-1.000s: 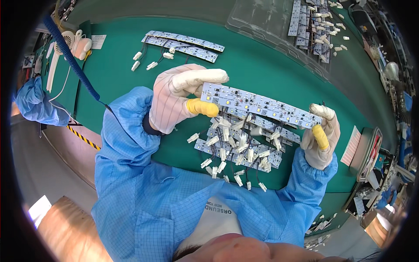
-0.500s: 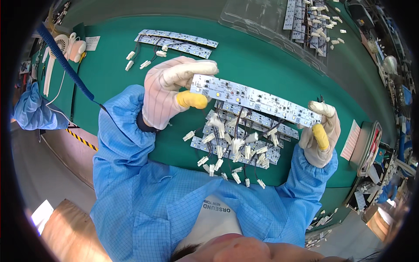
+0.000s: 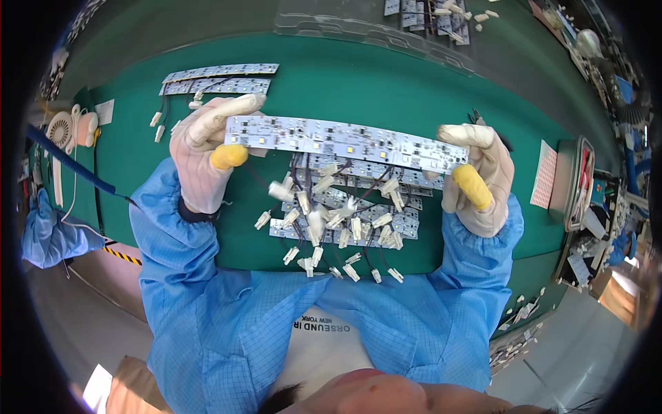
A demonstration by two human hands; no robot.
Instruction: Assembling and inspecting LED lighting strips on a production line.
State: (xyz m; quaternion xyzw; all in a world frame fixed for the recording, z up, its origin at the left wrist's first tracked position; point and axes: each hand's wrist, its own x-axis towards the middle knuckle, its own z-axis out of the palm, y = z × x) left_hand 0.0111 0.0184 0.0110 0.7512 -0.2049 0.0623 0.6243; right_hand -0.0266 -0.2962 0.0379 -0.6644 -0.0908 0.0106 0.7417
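A long white LED circuit board (image 3: 331, 138) is held up by its two ends above the bench, its component side showing. My left hand (image 3: 207, 155), in a white glove with a yellow thumb cot, pinches the left end between thumb and fingers. At the right end, my right hand (image 3: 484, 183), gloved the same way, grips the board likewise. Below it lies a pile of similar LED boards (image 3: 407, 226) with dark wires and white plug connectors (image 3: 355, 228), partly hidden by the held board. A connector near the left end is blurred.
Two more LED boards (image 3: 219, 85) with wires lie at the back left of the green mat (image 3: 331, 62). A clear plastic tray (image 3: 358, 36) and further boards (image 3: 427, 15) are at the back. A small fan (image 3: 61, 130) and blue coiled cord (image 3: 69, 160) are left; a case (image 3: 574, 183) stands right.
The held board has come closer to level, its right end less low. The whole scene has shifted in the picture, with the far boards further left. Both hands keep their grip.
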